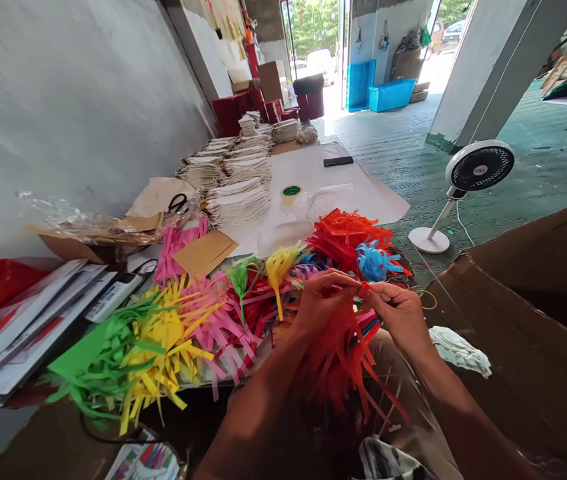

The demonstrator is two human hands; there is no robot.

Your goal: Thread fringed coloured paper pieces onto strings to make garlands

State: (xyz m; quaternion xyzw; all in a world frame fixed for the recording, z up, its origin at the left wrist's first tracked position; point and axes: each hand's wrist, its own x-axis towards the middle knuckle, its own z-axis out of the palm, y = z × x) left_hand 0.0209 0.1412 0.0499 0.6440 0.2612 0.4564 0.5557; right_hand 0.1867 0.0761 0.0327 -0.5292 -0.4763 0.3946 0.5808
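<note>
- Near the blue tassel (377, 260), left hand (324, 301) and right hand (400, 312) pinch the red fringe (337, 360) by its top.
- Uneven pulling might tear thin strips.

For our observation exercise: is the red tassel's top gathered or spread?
Gathered: the red tassel narrows between left hand and right hand, strips hanging.

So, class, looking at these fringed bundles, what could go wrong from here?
1. The left hand and right hand pinch the red fringe at its top; too hard a pull might tear it.
2. The yellow fringe hangs over the near edge of the table, so a knock could drag it off.
3. The fan stands nearby; if running, it might stir the thin strips.
</note>
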